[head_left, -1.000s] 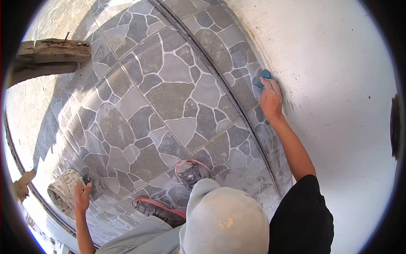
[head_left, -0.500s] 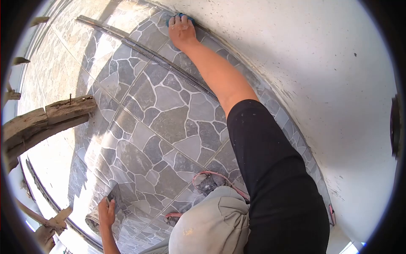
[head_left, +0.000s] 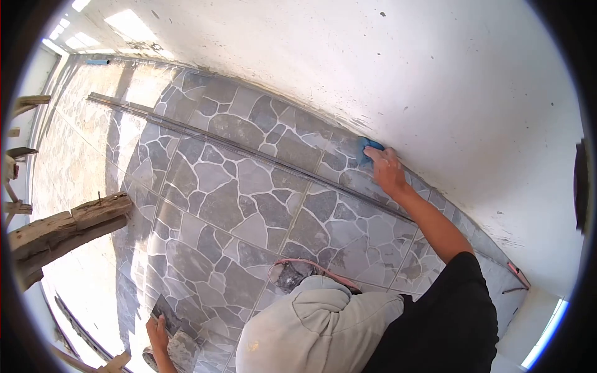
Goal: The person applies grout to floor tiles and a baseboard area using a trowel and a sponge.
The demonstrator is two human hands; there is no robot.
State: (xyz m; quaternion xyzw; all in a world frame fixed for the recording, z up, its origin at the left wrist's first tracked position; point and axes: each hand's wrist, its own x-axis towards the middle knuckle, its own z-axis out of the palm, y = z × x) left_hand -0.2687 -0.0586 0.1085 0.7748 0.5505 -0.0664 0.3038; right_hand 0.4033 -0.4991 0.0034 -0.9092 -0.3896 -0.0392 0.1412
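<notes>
My right hand [head_left: 389, 172] grips a blue cloth or sponge [head_left: 365, 151] and presses it on the stone-patterned tile floor [head_left: 261, 180], close to the foot of the white wall. At the lower left my left hand [head_left: 158, 332] is closed around a flat metal trowel [head_left: 166, 311], its blade pointing up and away. Just beside that hand stands a dirty round container [head_left: 182, 351], partly cut off by the frame. Long thin metal bars [head_left: 249, 149] lie on the floor between the wall and my legs.
The white wall [head_left: 448, 93] runs along the right. Rough wooden beams [head_left: 74, 227] jut in from the left. My sandalled foot [head_left: 291, 275] is below the middle. A blue pipe piece [head_left: 97, 61] lies at the far left, and a reddish object [head_left: 517, 273] near the right corner.
My right hand has slid back along the wall's foot toward me with the blue cloth or sponge. The view has turned, and my left hand still holds the trowel by the container.
</notes>
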